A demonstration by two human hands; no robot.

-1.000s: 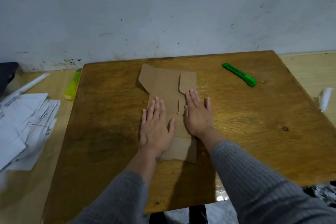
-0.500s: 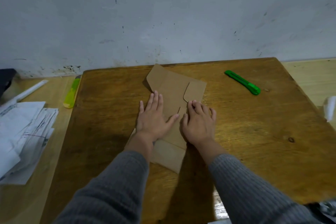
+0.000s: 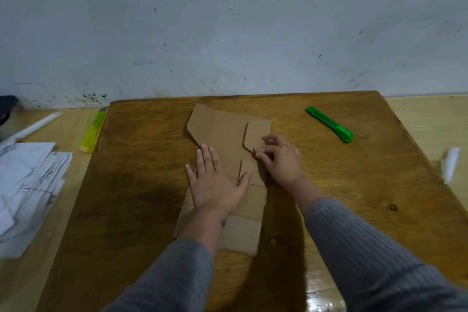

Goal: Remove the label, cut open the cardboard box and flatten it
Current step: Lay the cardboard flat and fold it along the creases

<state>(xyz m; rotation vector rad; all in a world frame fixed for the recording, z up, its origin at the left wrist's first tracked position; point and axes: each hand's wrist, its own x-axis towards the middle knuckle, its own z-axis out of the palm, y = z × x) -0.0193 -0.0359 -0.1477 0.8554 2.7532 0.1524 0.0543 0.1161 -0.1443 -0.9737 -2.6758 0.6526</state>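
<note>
I have the cardboard box [image 3: 228, 159] lying opened out and nearly flat in the middle of the wooden table [image 3: 141, 185], its long axis running from my near edge toward the wall. My left hand [image 3: 217, 185] lies palm down on the box with fingers straight, pressing the middle panels; my right hand [image 3: 281, 159] sits at the box's right edge with fingers curled, and it seems to pinch the lower corner of the rounded flap [image 3: 257, 134], though I cannot tell how firm that hold is. To flatten well, I judge I should keep the left palm planted as an anchor and work the right hand outward along each crease, since this flap looks likely to spring back up. The green cutter [image 3: 329, 124] rests well to the right of the box, untouched. Left of the box, off the table's edge, lie a yellow cutter [image 3: 92, 132] and a stack of papers [image 3: 27, 185]. No container is holding anything here; the box itself is empty and laid open.
</note>
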